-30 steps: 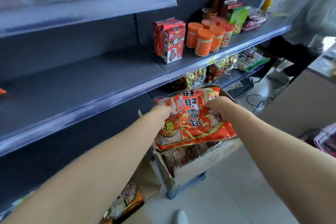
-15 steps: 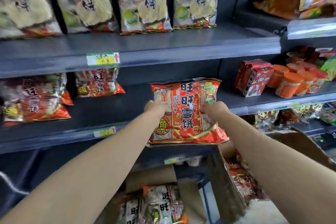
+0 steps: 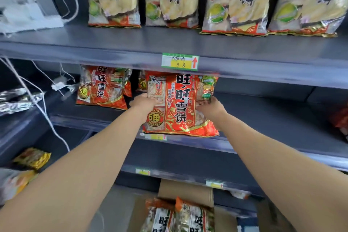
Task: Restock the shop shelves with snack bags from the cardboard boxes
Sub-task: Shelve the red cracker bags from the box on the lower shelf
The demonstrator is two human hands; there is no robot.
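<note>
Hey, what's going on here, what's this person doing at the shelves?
A person is restocking. The left hand and right hand grip the two sides of a red snack bag, holding it upright at the front of the middle shelf, right of a matching red bag already standing there. Whether it rests on the shelf yet is unclear. Pale bags line the upper shelf, and an open cardboard box below holds more bags.

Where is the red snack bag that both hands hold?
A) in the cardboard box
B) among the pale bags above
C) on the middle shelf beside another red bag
C: the red snack bag stands on the middle shelf beside another red bag.
</note>
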